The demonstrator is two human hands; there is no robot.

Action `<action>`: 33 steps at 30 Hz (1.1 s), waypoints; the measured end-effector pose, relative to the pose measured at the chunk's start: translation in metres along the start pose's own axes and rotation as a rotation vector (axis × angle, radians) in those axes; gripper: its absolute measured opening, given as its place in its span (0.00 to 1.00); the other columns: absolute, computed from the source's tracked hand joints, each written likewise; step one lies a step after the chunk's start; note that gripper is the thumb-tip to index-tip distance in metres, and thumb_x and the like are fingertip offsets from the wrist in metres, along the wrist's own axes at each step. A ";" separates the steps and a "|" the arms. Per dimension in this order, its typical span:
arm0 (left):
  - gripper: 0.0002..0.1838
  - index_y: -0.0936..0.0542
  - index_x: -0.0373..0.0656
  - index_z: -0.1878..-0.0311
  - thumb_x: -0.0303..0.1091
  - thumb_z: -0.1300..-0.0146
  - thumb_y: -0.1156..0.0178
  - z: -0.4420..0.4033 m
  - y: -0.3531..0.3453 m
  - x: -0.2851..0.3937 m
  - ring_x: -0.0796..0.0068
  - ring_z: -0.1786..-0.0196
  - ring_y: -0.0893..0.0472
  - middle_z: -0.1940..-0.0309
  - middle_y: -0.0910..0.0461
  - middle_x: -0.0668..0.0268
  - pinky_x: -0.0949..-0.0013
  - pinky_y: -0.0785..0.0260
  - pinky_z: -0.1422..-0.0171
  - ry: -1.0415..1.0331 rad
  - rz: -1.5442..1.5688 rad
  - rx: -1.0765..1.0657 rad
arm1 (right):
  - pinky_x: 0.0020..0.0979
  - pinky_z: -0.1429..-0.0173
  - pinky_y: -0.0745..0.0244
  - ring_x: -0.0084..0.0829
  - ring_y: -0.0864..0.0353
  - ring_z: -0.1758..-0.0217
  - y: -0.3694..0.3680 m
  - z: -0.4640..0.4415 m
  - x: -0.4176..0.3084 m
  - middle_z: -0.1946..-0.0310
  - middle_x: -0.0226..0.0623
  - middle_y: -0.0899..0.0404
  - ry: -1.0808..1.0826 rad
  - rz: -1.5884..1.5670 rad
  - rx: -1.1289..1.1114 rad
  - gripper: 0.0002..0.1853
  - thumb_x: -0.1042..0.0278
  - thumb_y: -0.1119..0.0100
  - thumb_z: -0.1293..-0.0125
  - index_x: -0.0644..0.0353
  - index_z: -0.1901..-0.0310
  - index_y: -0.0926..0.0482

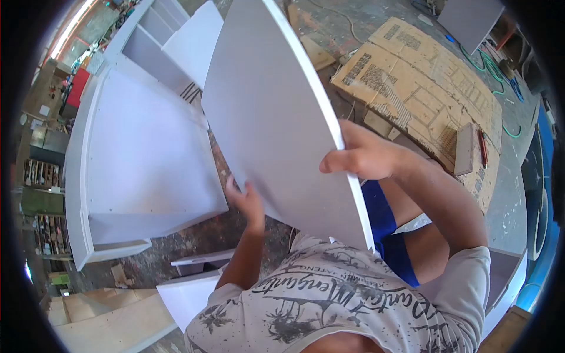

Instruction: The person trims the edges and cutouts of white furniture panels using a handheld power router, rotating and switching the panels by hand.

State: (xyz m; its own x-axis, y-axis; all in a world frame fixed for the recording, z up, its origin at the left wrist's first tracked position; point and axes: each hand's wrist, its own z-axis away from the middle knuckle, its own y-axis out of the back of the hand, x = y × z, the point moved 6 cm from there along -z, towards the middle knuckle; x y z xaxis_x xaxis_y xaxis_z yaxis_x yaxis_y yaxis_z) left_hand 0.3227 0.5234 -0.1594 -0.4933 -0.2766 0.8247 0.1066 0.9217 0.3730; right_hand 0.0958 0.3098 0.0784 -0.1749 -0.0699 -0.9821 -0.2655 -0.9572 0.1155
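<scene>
Step, by appearance: panel [276, 112] being steadied; next, a firm left-side hold seems called for | Edge gripped by right hand [366, 154] — left hand [249, 204] blurred at opposite edge, contact cannot be told | Panel seen between hands, cabinet [150, 141] beyond the left | Grey face turned up and leftward — long axis run forward from shirt [359, 288], past the grip

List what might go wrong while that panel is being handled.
The panel could slip: the right hand grips one edge, but the left hand is blurred and its hold unclear.
The panel might knock or scuff the cabinet, which stands close by on the left.
</scene>
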 end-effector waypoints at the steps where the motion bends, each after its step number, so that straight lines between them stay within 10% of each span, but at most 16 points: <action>1: 0.34 0.32 0.24 0.30 0.38 0.33 0.38 0.014 0.005 -0.087 0.49 0.35 0.24 0.37 0.25 0.45 0.44 0.38 0.24 0.269 0.028 -0.054 | 0.38 0.41 0.23 0.43 0.16 0.47 0.001 0.002 0.000 0.50 0.53 0.15 0.029 -0.005 0.013 0.30 0.64 0.37 0.42 0.73 0.40 0.22; 5: 0.40 0.34 0.34 0.24 0.53 0.31 0.44 0.094 -0.005 -0.204 0.49 0.25 0.30 0.27 0.31 0.47 0.40 0.31 0.28 1.163 0.487 -0.110 | 0.39 0.35 0.25 0.46 0.17 0.41 0.003 0.009 0.022 0.47 0.56 0.16 0.065 0.021 -0.029 0.32 0.64 0.37 0.43 0.74 0.38 0.24; 7: 0.40 0.33 0.41 0.23 0.61 0.29 0.51 0.111 -0.036 -0.178 0.47 0.25 0.31 0.27 0.29 0.52 0.39 0.33 0.26 1.235 1.074 -0.271 | 0.40 0.34 0.25 0.46 0.18 0.39 0.003 0.023 0.018 0.45 0.57 0.16 0.049 -0.021 -0.063 0.33 0.64 0.37 0.45 0.74 0.37 0.24; 16: 0.42 0.36 0.50 0.20 0.67 0.29 0.64 0.130 -0.059 -0.119 0.44 0.22 0.35 0.22 0.35 0.57 0.33 0.41 0.22 1.388 1.051 -0.430 | 0.35 0.48 0.21 0.34 0.17 0.53 0.050 0.093 0.021 0.57 0.48 0.14 0.148 -0.029 0.034 0.28 0.68 0.36 0.47 0.76 0.45 0.23; 25: 0.45 0.37 0.51 0.19 0.69 0.32 0.65 0.155 -0.046 0.004 0.44 0.19 0.40 0.20 0.39 0.56 0.29 0.46 0.21 1.679 1.196 -0.279 | 0.35 0.41 0.22 0.36 0.17 0.45 0.102 0.213 0.012 0.49 0.47 0.16 0.089 -0.155 0.214 0.34 0.67 0.33 0.47 0.74 0.37 0.25; 33: 0.42 0.34 0.49 0.21 0.68 0.28 0.59 0.161 -0.061 0.065 0.50 0.23 0.33 0.25 0.31 0.60 0.37 0.42 0.20 1.335 1.339 -0.696 | 0.33 0.42 0.23 0.36 0.18 0.45 0.144 0.313 0.064 0.46 0.46 0.18 0.113 -0.228 0.527 0.38 0.66 0.33 0.49 0.73 0.34 0.27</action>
State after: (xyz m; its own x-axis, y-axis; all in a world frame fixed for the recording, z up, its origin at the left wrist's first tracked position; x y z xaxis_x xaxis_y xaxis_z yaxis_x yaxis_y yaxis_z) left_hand 0.1455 0.4933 -0.1972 0.9568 0.0714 0.2819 0.2042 0.5252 -0.8261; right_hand -0.2501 0.2552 0.0792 0.0365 0.0638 -0.9973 -0.7253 -0.6848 -0.0704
